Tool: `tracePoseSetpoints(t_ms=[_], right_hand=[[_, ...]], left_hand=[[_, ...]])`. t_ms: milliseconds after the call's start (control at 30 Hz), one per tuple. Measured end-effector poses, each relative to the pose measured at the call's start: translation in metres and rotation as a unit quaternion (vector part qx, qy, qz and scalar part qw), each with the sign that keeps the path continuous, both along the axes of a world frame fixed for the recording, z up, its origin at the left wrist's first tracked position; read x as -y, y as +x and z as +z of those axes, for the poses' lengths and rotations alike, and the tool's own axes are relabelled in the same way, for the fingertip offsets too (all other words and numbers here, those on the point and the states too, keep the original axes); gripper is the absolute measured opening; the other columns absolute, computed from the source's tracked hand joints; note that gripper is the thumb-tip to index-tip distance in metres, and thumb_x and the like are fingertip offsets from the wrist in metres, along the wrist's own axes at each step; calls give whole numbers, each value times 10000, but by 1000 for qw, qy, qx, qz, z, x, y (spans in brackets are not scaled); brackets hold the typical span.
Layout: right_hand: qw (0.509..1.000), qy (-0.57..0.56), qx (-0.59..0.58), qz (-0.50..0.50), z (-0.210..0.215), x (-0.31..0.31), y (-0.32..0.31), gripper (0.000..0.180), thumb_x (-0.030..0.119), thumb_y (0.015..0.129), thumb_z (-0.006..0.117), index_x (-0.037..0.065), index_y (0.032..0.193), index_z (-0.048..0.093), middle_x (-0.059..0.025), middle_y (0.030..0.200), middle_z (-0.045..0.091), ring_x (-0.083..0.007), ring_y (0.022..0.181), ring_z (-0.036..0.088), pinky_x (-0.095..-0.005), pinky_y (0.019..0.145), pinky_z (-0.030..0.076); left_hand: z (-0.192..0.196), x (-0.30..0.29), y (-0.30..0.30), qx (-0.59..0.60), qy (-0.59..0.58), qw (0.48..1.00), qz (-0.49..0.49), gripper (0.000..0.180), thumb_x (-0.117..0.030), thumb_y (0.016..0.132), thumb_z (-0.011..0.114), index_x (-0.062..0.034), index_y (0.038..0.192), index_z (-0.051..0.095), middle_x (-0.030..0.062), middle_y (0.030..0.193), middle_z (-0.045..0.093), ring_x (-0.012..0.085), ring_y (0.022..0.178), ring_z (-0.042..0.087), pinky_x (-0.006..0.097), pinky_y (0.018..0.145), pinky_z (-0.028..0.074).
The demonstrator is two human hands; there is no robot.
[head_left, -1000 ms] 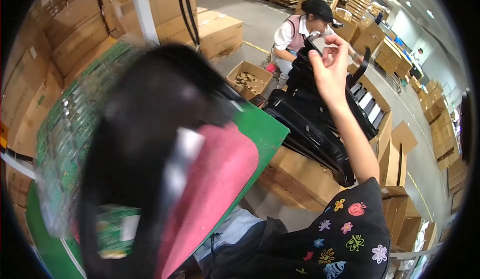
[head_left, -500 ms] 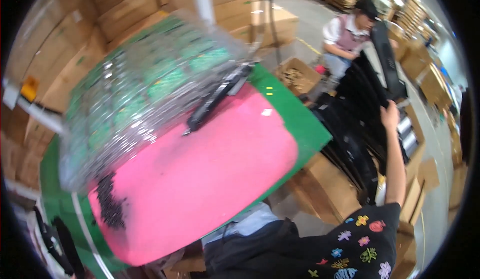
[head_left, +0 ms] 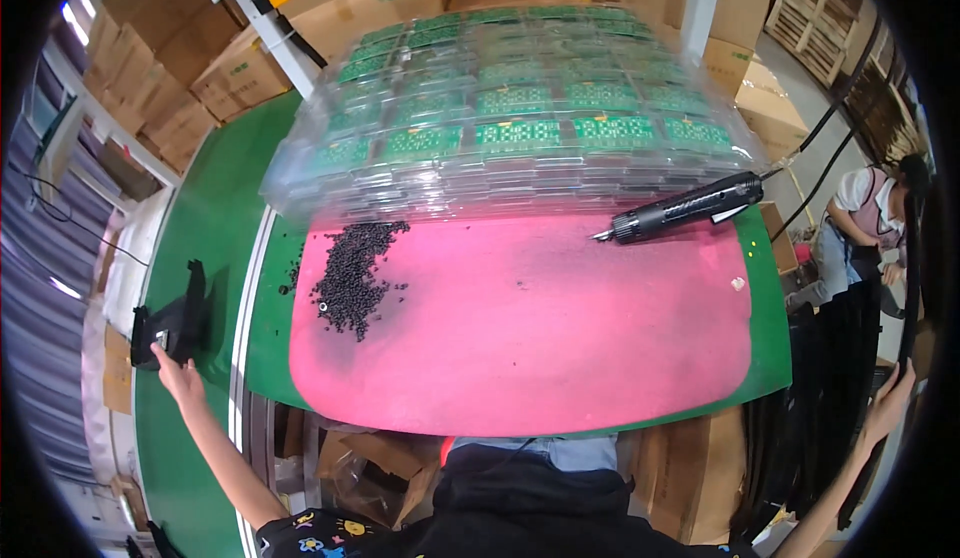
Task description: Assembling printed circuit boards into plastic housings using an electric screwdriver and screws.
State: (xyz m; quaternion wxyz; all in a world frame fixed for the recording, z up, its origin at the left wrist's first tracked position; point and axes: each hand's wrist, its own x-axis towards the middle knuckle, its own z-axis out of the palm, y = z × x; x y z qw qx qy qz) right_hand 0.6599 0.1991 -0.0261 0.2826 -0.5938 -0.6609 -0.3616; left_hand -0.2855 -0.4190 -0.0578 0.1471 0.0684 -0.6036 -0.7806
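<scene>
At the far left, my left hand [head_left: 182,382] reaches over the green belt. Its fingers are stretched and apart, with the tips against the near edge of a black plastic part [head_left: 180,330] that rests there. On the far right my right hand [head_left: 886,405] is closed around a long, dark strip-like panel [head_left: 914,293], seen almost edge-on near the picture's rim. More long black panels [head_left: 835,358] stand beside that arm. Between my arms lies a pink mat [head_left: 540,328], with a heap of small black screws [head_left: 352,276] at its left and a black electric screwdriver [head_left: 690,208] at its right.
Stacked clear trays of green circuit boards [head_left: 515,133] cover the back of the table. Cables run from the screwdriver toward the upper right. A co-worker [head_left: 865,223] sits at the right. Cardboard boxes [head_left: 390,3] line the back; an opened carton [head_left: 370,473] stands below the table.
My view has swung from the right back to the table. My left hand has come into view at the black part. My right hand now holds a panel farther right.
</scene>
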Motion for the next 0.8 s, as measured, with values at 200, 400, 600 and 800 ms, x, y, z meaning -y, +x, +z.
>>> tracePoseSetpoints(t_ms=[200,400,600,800], right_hand=[[931,-38,120,342,59,76,-163,274,-81,879,601,-40,1148,575,-204,911,606,-321,794,599,-372,672,494],[776,-137,227,572,38,108,-319,179,185,629,657,138,796,617,-20,790,574,-186,696,555,-324,571,424],[628,-347,350,602,46,124,-384,117,227,756,626,144,833,595,26,692,464,-120,665,570,-241,451,418],[655,-268,173,685,97,69,-514,194,232,794,726,110,848,585,-48,759,563,-236,675,599,-360,529,479]], left_hand=[[55,-212,136,-234,-210,925,-214,898,-679,940,375,-62,1520,74,212,1494,362,312,1402,288,464,1142,190],[59,-354,215,-538,-106,689,-473,475,-231,846,564,-96,1164,239,188,1133,459,271,1067,443,451,932,355],[51,-398,234,-459,-311,535,-637,342,-51,810,562,-19,1044,313,191,983,464,346,857,530,443,736,461],[25,-382,230,-439,-454,491,-600,217,-242,857,665,-63,923,562,87,831,593,294,810,633,426,615,522]])
